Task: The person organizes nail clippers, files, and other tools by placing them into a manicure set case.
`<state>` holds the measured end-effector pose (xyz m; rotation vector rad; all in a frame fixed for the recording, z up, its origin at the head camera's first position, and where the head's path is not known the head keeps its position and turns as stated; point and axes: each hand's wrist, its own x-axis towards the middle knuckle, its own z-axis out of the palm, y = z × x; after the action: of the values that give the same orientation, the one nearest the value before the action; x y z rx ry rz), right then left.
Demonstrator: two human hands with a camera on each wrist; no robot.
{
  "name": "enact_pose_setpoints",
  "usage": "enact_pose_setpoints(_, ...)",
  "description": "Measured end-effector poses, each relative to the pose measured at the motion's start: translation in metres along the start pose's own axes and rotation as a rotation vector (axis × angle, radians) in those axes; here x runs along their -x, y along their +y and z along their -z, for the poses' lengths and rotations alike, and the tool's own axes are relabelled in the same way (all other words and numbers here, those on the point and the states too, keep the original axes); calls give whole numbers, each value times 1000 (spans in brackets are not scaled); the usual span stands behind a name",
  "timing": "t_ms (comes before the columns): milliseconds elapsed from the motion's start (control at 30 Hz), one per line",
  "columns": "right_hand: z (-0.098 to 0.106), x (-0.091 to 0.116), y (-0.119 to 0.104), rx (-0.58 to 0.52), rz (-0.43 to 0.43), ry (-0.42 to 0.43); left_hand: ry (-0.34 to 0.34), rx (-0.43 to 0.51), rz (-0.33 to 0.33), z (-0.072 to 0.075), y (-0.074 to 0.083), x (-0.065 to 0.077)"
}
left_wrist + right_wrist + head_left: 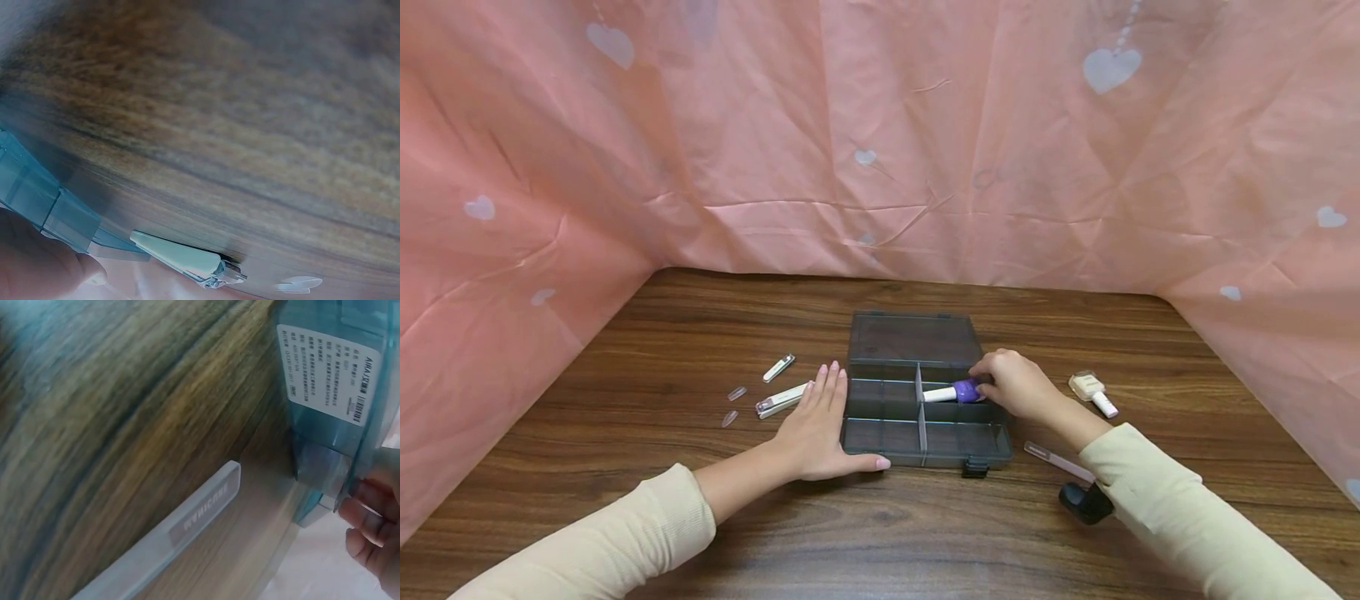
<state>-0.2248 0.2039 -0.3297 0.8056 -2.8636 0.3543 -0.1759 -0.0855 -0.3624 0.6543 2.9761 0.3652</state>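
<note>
A dark see-through compartment box [880, 437] lies on the table with its lid [913, 336] folded back. Inside its right middle compartment, a purple nail polish bottle [967, 391] with a white cap lies on its side, cap to the left. My right hand [1017, 383] pinches the bottle's base end, reaching over the box's right wall. Flat along the box's left side, my left hand [815, 433] has straight fingers, its thumb at the front left corner. A larger nail clipper [782, 401] lies next to the left fingers, partly hidden by them.
A smaller nail clipper [778, 367] and two clear nail tips [730, 418] lie on the left. To the right are a cream nail polish bottle [1086, 386], a nail file [203, 512] and a black object [1084, 503] under the right sleeve. Pink cloth [917, 233] surrounds the table.
</note>
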Motion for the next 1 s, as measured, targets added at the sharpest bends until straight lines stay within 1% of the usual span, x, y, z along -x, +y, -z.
enact_pose_setpoints(67, 2, 2, -1, -9, -13, 51, 1, -2, -1, 0, 0, 0)
enact_pose_setpoints(233, 6, 9, -2, -66, 4, 177, 0, -5, 2, 0, 0, 0)
enact_pose_setpoints(400, 4, 20, 1, -124, 19, 311, -1, -5, 2, 2, 0, 1)
enact_pose_setpoints(467, 3, 25, 3, -134, 11, 371, -3, -2, 2, 2, 0, 1)
enact_pose_setpoints(567, 1, 31, 6, -140, -31, 438, -7, 1, 6, 2, 0, 0)
enact_pose_setpoints(667, 0, 39, 10, -147, -91, 474, -6, 5, 5, 2, 0, 0)
enact_pose_setpoints(800, -3, 49, 18, -161, -164, 500, -2, 7, 4, 1, 0, 0)
enact_pose_setpoints(1000, -5, 61, 31, -155, -226, 514, -1, 4, 2, -1, -1, 0)
